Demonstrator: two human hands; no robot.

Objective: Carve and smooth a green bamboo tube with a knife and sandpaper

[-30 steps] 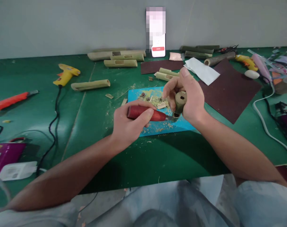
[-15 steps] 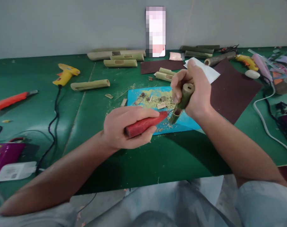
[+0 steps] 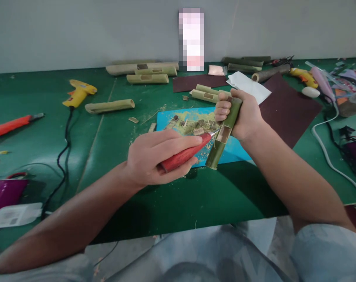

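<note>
My left hand (image 3: 157,156) is closed around the red wooden handle of a carving knife (image 3: 185,152). Its short metal tip touches or nearly touches the edge of a rectangular cutout in a green bamboo tube (image 3: 215,154). My right hand (image 3: 244,113) grips the upper end of that tube, fingers wrapped round it. The tube is tilted, its lower end toward me, with the cutout facing left and up. Beneath both hands lies a blue mat (image 3: 244,154) strewn with bamboo chips and shavings (image 3: 192,124).
Cut bamboo tubes (image 3: 148,79) lie at the back, and another tube (image 3: 110,106) sits left. A yellow glue gun (image 3: 79,93), an orange-handled tool (image 3: 11,126) and a purple box (image 3: 7,194) are further left. Dark sandpaper (image 3: 295,109) and white paper (image 3: 250,87) lie right.
My right hand has swung the bamboo tube so its cutout and length show more fully, the lower end now nearer me. The knife tip stays by the cutout.
</note>
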